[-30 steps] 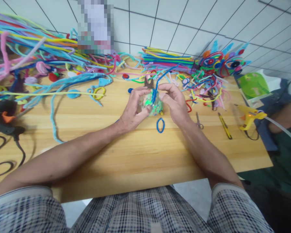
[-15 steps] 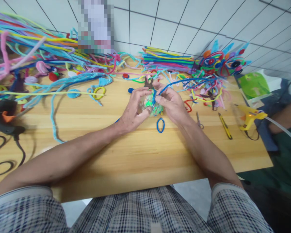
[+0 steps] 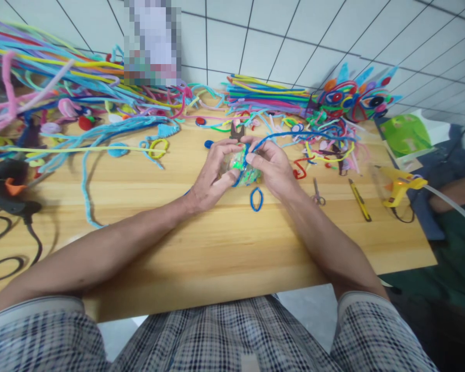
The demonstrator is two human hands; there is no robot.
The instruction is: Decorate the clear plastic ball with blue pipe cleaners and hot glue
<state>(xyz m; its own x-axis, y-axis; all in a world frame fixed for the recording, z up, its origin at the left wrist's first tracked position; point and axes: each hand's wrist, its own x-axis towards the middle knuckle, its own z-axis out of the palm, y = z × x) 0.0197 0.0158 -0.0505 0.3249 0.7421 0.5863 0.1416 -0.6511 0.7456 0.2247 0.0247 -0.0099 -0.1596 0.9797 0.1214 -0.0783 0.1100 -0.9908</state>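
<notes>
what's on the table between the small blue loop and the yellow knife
In the head view, a small pair of scissors lies on the table between the blue loop and the yellow knife.

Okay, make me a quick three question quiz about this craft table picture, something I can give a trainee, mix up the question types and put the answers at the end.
1. True or false: the yellow glue gun lies on the wooden table, untouched by either hand.
2. Multiple choice: the blue pipe cleaner pinched in the right hand trails off toward which side of the picture? A) left B) right C) straight toward the camera
3. What small thing lies on the table just below the green bundle that the left hand grips?

Key
1. True
2. B
3. A small blue loop of pipe cleaner.
</notes>
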